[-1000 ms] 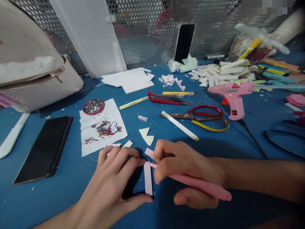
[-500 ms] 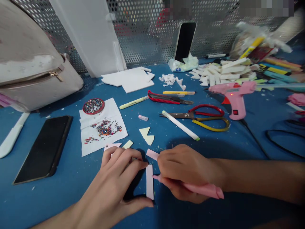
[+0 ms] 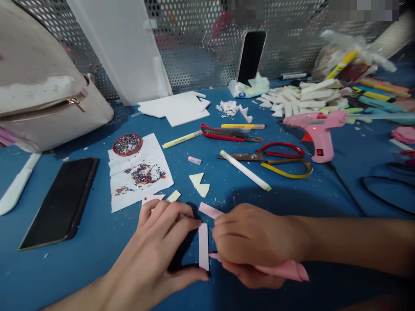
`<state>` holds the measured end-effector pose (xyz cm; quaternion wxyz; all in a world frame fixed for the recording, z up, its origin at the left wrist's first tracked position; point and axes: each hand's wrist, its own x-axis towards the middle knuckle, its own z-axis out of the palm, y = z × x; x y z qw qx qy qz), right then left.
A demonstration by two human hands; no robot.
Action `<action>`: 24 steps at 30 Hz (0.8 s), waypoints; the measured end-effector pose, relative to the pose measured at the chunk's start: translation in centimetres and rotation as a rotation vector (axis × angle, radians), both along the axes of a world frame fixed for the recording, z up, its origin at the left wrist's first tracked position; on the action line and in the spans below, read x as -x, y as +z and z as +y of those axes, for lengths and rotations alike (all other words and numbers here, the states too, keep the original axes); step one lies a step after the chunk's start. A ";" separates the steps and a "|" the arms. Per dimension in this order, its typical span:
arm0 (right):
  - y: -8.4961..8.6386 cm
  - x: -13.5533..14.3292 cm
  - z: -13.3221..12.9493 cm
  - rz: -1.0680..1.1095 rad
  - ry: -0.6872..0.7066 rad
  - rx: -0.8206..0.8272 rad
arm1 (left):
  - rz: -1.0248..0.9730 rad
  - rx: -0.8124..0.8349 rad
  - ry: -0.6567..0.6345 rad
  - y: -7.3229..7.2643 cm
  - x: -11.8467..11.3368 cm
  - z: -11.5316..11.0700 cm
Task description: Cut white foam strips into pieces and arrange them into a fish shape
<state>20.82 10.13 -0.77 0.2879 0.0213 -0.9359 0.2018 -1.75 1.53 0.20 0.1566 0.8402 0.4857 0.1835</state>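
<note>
My left hand (image 3: pixel 162 242) holds a narrow pale pink strip (image 3: pixel 203 248) upright on the blue table, with fingertips at its top end and thumb at its bottom end. A pink marker (image 3: pixel 283 270) is gripped in my right hand (image 3: pixel 253 242), its tip at the strip's right edge near the lower end. Partly under my right hand lies another pink strip (image 3: pixel 209 210). Just beyond my left fingers are a pink piece (image 3: pixel 152 199), a pale yellow rectangle (image 3: pixel 174 196) and a notched pale yellow piece (image 3: pixel 200 185). A small pink cap (image 3: pixel 195 160) lies farther back.
Scissors (image 3: pixel 282 160), a white-barrelled marker (image 3: pixel 246 170) and a red cutter (image 3: pixel 223 132) lie ahead. To the right stands a pink glue gun (image 3: pixel 320 129), light on, with its cord. Left are a phone (image 3: pixel 60 203) and beads on white paper (image 3: pixel 118 198).
My right hand and the pink marker have moved down along the strip's right edge, toward me. More of the other pink strip shows. My left hand has stayed in place.
</note>
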 end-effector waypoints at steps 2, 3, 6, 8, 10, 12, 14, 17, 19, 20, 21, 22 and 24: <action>-0.2 -0.1 0.0 0.018 -0.007 0.029 | 0.004 0.002 -0.007 0.0 0.0 0.0; -0.2 -0.1 0.0 0.018 -0.033 0.046 | 0.004 0.002 -0.005 0.0 0.1 0.0; -0.4 -0.2 0.0 -0.019 -0.085 0.059 | 0.003 0.000 0.008 0.0 0.0 0.0; -0.4 -0.1 0.0 -0.022 -0.029 0.035 | 0.009 -0.003 -0.007 0.0 0.0 0.0; -0.3 -0.1 0.0 0.003 0.037 0.030 | 0.007 -0.006 -0.011 0.0 0.0 -0.1; -0.3 -0.1 0.1 -0.004 0.018 0.058 | -0.001 -0.007 0.005 0.0 -0.1 -0.1; -0.2 -0.2 0.1 -0.052 -0.048 0.083 | -0.002 0.002 0.017 0.0 0.0 -0.1; -0.3 -0.2 0.0 -0.066 -0.028 0.051 | 0.003 0.023 0.018 0.0 0.0 -0.1; -0.5 -0.2 0.0 -0.030 0.045 0.020 | 0.001 0.027 0.016 0.0 0.0 -0.1; -0.5 -0.2 0.0 -0.008 0.053 0.022 | -0.003 0.022 0.016 0.0 0.0 -0.1; -0.6 -0.2 0.0 0.001 0.041 0.036 | -0.006 0.015 0.019 0.0 0.0 -0.1; -0.6 -0.3 0.0 -0.002 0.014 0.056 | -0.009 0.006 0.022 0.0 0.0 -0.1; -0.5 -0.3 0.1 -0.030 -0.025 0.080 | -0.011 -0.004 0.022 0.0 -0.1 0.0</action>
